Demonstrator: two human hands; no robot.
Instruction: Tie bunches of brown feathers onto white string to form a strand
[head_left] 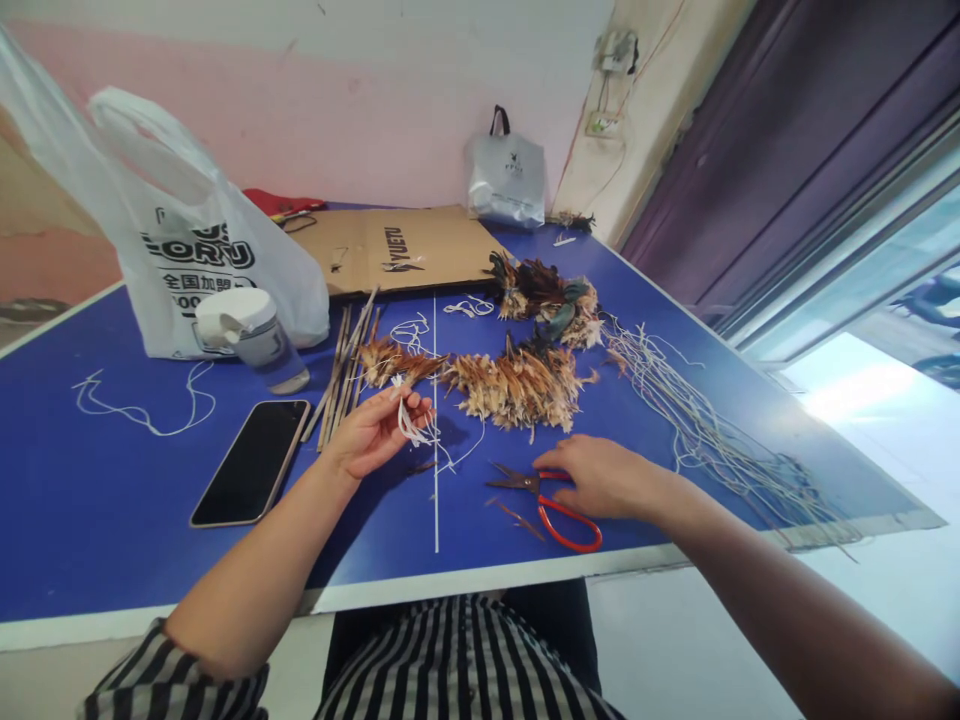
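Note:
My left hand (375, 432) is raised over the table, thumb and fingers pinched on a small looped bundle of white string (409, 426). My right hand (611, 478) rests near the front edge, its fingers curled over a red handle of the scissors (571, 532). The scissors lie on the blue table with their blades slightly apart, pointing left. Just beyond both hands is a row of light brown feathers (517, 388). Darker feather bunches (551, 300) lie behind it. A smaller brown feather bunch (391, 360) sits beyond my left hand.
Thin sticks (341, 365), a phone (251, 465), a lidded clear container (274, 355) and a white plastic bag (172, 225) stand or lie at the left. Cardboard (450, 240) and a silver bag (506, 180) are at the back. Long loose strands (697, 410) spread rightward.

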